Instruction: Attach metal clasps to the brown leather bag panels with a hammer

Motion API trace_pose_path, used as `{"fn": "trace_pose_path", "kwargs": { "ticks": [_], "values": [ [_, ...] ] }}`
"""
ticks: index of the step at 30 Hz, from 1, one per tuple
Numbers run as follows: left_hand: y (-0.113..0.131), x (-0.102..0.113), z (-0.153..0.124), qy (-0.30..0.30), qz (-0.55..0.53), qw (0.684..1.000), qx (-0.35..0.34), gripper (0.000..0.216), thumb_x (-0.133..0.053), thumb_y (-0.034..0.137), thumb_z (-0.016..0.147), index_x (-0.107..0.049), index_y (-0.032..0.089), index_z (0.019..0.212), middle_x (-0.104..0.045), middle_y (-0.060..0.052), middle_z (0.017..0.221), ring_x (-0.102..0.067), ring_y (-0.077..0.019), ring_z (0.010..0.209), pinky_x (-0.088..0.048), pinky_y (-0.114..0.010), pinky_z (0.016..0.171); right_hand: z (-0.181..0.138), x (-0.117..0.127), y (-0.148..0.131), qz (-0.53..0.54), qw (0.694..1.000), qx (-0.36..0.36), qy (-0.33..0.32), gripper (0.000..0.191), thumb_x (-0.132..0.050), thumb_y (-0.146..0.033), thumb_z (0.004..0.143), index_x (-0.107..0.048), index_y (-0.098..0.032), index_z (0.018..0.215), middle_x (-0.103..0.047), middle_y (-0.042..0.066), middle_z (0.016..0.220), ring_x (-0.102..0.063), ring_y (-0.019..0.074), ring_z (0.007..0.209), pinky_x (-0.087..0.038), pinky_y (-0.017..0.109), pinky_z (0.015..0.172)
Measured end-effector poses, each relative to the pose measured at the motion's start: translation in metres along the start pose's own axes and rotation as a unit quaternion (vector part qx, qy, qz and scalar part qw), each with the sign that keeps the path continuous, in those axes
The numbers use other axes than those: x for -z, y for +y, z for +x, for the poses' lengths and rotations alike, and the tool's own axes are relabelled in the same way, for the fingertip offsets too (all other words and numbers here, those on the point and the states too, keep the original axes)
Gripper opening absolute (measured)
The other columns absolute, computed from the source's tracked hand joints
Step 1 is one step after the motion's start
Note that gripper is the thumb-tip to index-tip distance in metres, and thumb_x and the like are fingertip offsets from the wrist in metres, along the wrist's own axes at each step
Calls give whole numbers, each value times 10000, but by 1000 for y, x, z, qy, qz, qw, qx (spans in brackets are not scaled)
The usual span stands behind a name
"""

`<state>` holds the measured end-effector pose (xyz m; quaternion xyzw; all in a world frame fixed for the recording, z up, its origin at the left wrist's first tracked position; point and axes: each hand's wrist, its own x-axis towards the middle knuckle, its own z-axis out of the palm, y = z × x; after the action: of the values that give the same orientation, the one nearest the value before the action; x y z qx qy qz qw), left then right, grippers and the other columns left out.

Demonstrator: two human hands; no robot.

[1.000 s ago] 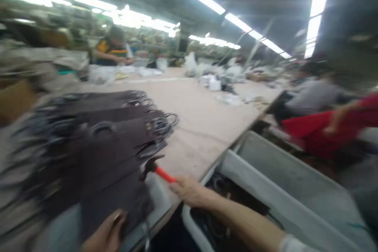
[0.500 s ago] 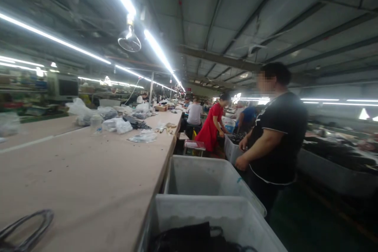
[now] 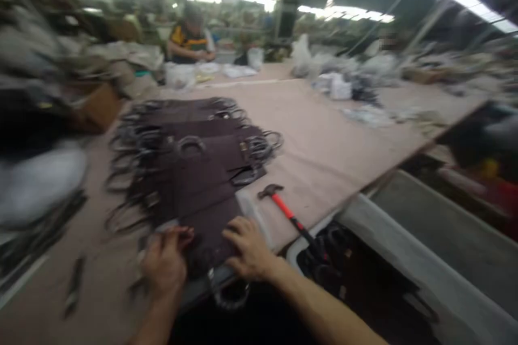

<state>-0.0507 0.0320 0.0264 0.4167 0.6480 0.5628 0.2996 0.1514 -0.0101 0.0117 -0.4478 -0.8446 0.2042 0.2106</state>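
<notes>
A dark brown bag panel (image 3: 204, 186) with looped handles lies in front of me on the table, its near end at the table edge. My right hand (image 3: 251, 248) rests on the panel's near right side, fingers spread and bent. At its near left side is my left hand (image 3: 165, 261), fingers curled together; blur hides what they hold. A handle loop (image 3: 229, 302) hangs over the edge between my hands. To the right lies a claw hammer (image 3: 285, 207) with a red and black handle. A pale board (image 3: 259, 215) shows beneath the panel.
More dark panels with handles (image 3: 141, 140) lie stacked beyond. A dark slim tool (image 3: 75, 285) sits at the left. Grey bins (image 3: 404, 242) stand along the table's right edge, the nearest holding dark pieces. A cardboard box (image 3: 97, 108) and a seated person (image 3: 190, 43) are farther off.
My view has swung left and down from the aisle and a standing person to the table. Both my hands, the panels and the hammer now show.
</notes>
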Motion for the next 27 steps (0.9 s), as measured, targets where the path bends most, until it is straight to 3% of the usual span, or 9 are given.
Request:
{"fn": "trace_pose_path", "kwargs": {
  "ticks": [2,5,9,12,16,21,24,27],
  "values": [
    [-12,68,5,35,87,995,23,320,-564,443,959,-697,152,962,-710,-36,818,-689,-189,724,-583,-319,706,8,-15,-4,8,1000,-8,-28,677,-763,-410,807,-564,-209,1422,-490,157,1494,-367,374,1440,-233,641,1212],
    [-19,130,18,61,275,959,25,285,-578,422,887,-727,182,914,-735,-42,788,-700,-218,762,-535,-299,732,13,-12,3,-9,1000,-2,-26,624,-710,-351,835,-557,-202,1421,-476,153,1505,-342,356,1459,-217,618,1226],
    [-40,176,34,61,485,869,82,316,-562,442,878,-745,191,934,-762,-115,871,-703,-298,853,-503,-338,739,5,-4,-2,-31,1000,0,-2,586,-703,-340,836,-564,-180,1383,-484,167,1472,-380,361,1422,-267,605,1207],
    [-57,192,38,23,539,834,112,327,-551,433,892,-745,186,984,-764,-158,919,-700,-334,860,-496,-362,708,-9,-4,-13,-66,996,-58,36,641,-706,-334,831,-514,-152,1415,-478,194,1456,-424,374,1367,-352,581,1158],
    [-62,191,34,23,558,819,131,392,-579,421,893,-720,151,1141,-757,-193,1038,-698,-375,945,-522,-414,765,-26,-4,-29,-125,979,-150,53,664,-708,-326,822,-494,-134,1421,-540,215,1365,-520,397,1250,-456,555,1046],
    [-46,165,20,29,545,838,4,368,-547,321,922,-686,102,1183,-701,-209,1188,-665,-360,1073,-515,-440,921,-32,3,-36,-135,953,-272,-11,539,-539,-188,854,-514,-122,1389,-611,177,1167,-684,272,825,-549,413,757],
    [-29,131,20,14,456,890,-13,259,-597,307,906,-710,151,1079,-715,-166,1122,-667,-339,1050,-508,-426,937,-36,15,-25,-72,953,-294,25,521,-450,-141,814,-554,-124,1324,-643,168,1158,-708,275,879,-560,411,782],
    [0,85,27,-2,231,969,87,84,-719,246,826,-690,180,869,-727,-111,917,-679,-279,926,-519,-353,853,-53,32,-15,36,950,-300,81,470,-494,-280,826,-577,-173,1276,-695,132,1155,-703,292,1025,-574,411,867]
  ]
}}
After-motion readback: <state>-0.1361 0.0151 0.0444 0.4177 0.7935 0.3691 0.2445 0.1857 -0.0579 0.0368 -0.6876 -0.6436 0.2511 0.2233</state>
